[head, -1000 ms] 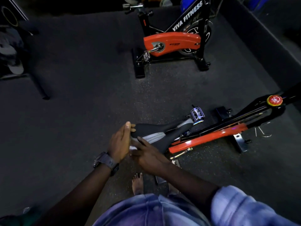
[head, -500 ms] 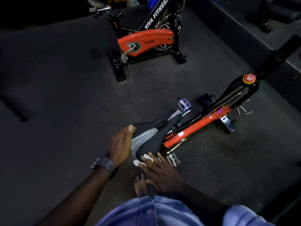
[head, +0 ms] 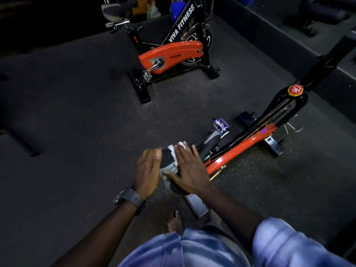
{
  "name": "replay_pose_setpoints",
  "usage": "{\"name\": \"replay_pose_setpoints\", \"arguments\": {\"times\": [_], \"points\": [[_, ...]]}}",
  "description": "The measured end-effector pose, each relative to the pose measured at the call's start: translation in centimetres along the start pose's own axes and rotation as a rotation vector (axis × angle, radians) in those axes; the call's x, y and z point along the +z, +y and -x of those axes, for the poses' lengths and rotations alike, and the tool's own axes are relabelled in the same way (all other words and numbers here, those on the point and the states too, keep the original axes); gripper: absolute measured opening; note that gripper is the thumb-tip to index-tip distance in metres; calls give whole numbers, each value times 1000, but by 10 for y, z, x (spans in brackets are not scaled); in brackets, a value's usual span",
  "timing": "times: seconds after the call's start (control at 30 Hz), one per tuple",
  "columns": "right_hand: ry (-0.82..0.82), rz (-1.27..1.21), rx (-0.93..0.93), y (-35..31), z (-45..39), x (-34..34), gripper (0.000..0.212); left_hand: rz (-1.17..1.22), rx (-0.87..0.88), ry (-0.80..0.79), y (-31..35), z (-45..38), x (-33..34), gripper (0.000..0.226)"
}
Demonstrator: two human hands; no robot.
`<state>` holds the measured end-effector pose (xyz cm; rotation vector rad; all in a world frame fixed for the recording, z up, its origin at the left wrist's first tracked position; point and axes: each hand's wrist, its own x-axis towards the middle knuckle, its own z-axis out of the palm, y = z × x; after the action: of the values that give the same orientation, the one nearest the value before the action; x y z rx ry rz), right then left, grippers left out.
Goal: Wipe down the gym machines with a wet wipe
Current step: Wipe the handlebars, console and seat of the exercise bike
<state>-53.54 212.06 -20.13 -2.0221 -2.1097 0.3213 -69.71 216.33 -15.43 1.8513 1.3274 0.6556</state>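
White wet wipe [head: 176,149] is now sliding along the saddle [head: 168,159] top under your flat, straight-fingered right hand [head: 187,170], up from the rear edge. Your left hand [head: 148,172] is letting go, fingers straight, so you are covering the seat surface.

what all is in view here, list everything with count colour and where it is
saddle: 1, black and grey, near bike, under both hands
wet wipe: 1, white, on the saddle under the right hand's fingers
near spin bike: 1, black and orange, centre right, seen from above
pedal: 1, silver, past the saddle's nose
resistance knob: 1, red and yellow, on the near bike's frame, right
far spin bike: 1, black and orange, marked VIVA FITNESS, top centre
floor mat: 1, dark grey, underneath
watch: 1, dark grey, left wrist
left hand: 1, fingers straight, at the saddle's left side
right hand: 1, flat on the saddle, presses the wipe
bare foot: 1, below the saddle
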Motion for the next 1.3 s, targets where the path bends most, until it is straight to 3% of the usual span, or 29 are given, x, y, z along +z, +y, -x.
{"name": "replay_pose_setpoints", "arguments": {"times": [0.07, 0.17, 0.23, 0.27, 0.37, 0.43, 0.5, 0.63, 0.73, 0.8, 0.9, 1.03, 1.13, 1.3], "points": [[-55, -20, -50, -17, -30, 1, 81, -20, 20, 70, -1, -1, 2, 65], [-175, 112, -273, -39, -51, 10, 64, -38, 2, 96, -3, -5, 4, 64], [-137, 62, -344, -22, -53, 5, 57, -32, 46, 54, -4, -8, 4, 64], [-112, 59, -326, -4, -55, -1, 58, -33, 68, 12, -2, -9, 3, 65], [-52, 253, -103, 71, -61, -25, 86, -33, 29, -183, 7, -14, 6, 69], [-75, 398, 35, 94, -62, -41, 85, -39, 24, -271, 13, -21, 12, 71], [-130, 441, 91, 83, -64, -42, 75, -33, 37, -258, 17, -28, 18, 71], [-86, 121, -270, 19, -54, -4, 30, -59, 40, -151, 20, -43, 23, 69], [-21, 205, -391, 48, -60, -16, 36, -62, 32, -163, 25, -53, 23, 60], [-31, 311, -245, 95, -65, -40, 48, -81, 31, -202, 31, -58, 24, 48], [70, 337, -47, 134, -57, -64, 52, -33, -40, -298, 42, -64, 29, 49], [126, 187, -106, 62, -29, -15, 45, 63, -116, -283, 45, -68, 38, 52], [141, 122, -172, 58, -8, -4, 56, 113, -195, -287, 42, -72, 41, 61], [277, -12, 180, 86, -6, -11, 72, 123, -244, -366, 58, -78, 51, 86]]}}
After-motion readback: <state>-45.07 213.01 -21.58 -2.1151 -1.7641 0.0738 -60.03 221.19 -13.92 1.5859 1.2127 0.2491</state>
